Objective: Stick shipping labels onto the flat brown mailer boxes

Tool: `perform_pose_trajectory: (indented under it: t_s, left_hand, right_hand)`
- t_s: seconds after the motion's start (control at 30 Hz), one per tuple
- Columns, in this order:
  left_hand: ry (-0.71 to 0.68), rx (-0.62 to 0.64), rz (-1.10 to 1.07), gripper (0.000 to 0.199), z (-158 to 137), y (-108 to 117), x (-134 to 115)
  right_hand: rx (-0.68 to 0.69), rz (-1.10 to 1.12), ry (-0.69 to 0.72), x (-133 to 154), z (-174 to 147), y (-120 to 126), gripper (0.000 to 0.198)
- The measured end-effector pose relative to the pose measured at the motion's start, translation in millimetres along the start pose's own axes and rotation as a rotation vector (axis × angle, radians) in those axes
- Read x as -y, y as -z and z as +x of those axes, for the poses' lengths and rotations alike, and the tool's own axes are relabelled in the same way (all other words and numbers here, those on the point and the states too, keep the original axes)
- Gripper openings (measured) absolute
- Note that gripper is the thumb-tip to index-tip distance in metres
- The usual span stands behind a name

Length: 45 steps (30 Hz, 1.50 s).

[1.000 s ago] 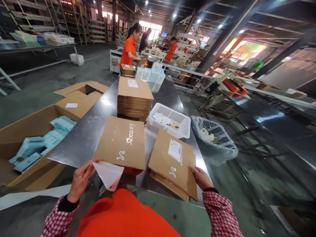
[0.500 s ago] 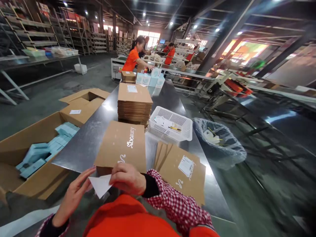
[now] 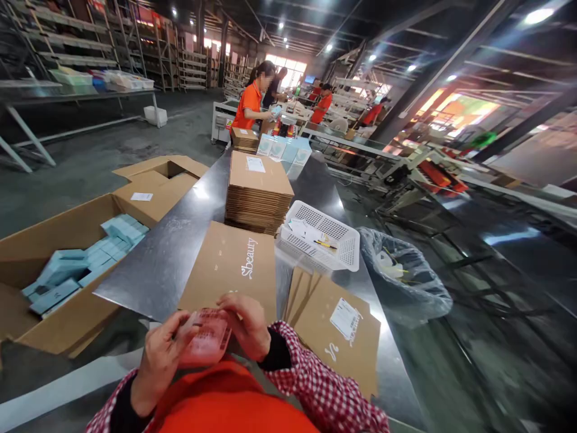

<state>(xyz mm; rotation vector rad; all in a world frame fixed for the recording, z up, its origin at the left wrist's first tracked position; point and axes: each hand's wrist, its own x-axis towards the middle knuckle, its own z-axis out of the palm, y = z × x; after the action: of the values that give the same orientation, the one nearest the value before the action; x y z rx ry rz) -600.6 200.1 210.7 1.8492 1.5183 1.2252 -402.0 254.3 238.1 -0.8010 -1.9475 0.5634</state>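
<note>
A printed label (image 3: 208, 338), tinted pink where my orange top shows through, is stretched between my two hands. My left hand (image 3: 158, 356) pinches its left side, and my right hand (image 3: 247, 325) grips its upper right corner. Just beyond them, a brown cardboard box (image 3: 234, 261) marked "beauty" lies on the metal table, its near edge partly hidden by my fingers. To the right of my right forearm, several flat cartons (image 3: 322, 316) overlap, the top one bearing a white label. A white strip of paper (image 3: 67, 382) trails off at the lower left.
A stack of flattened cartons (image 3: 256, 204) stands behind the box, with a white perforated basket (image 3: 347, 243) to its right. A bag-lined bin (image 3: 406, 282) is off the table's right edge. An open carton (image 3: 85, 322) of light-blue boxes sits left. A co-worker (image 3: 247, 102) stands beyond.
The label has turned so its printed face shows, spread flat between both hands. My left hand has moved right, closer to my right hand. The co-worker has drawn back, holding a light-blue item.
</note>
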Motion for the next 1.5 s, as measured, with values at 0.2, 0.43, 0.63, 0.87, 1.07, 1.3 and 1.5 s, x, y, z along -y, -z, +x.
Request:
perform_pose_trajectory:
  t_s: [0.2, 0.43, 0.63, 0.87, 1.07, 1.3, 1.5]
  left_hand:
    - [-0.355, 0.169, 0.132, 0.025, 7, 3, 57]
    - [-0.451, 0.105, 0.171, 0.021, 16, -20, 78]
    - [-0.241, 0.226, 0.129, 0.024, 16, -24, 85]
    - [-0.233, 0.249, 0.108, 0.026, 13, -27, 99]
    - [-0.207, 0.154, 0.116, 0.03, 12, -25, 94]
    - [-0.096, 0.205, 0.139, 0.035, -4, -24, 82]
    - [-0.093, 0.271, 0.091, 0.034, 5, -24, 69]
  right_hand:
    - [-0.287, 0.012, -0.408, -96, 85, 64, 0.021]
    - [0.216, -0.253, -0.592, -174, 121, 45, 0.047]
    - [0.368, -0.677, -0.466, -158, 115, 28, 0.071]
    - [0.486, -0.776, -0.317, -145, 100, -14, 0.062]
    - [0.089, -0.696, -0.914, -175, 80, 49, 0.062]
    - [-0.343, 0.015, -1.033, -161, -9, 73, 0.041]
    - [-0.489, 0.326, -1.058, -143, -49, 107, 0.032]
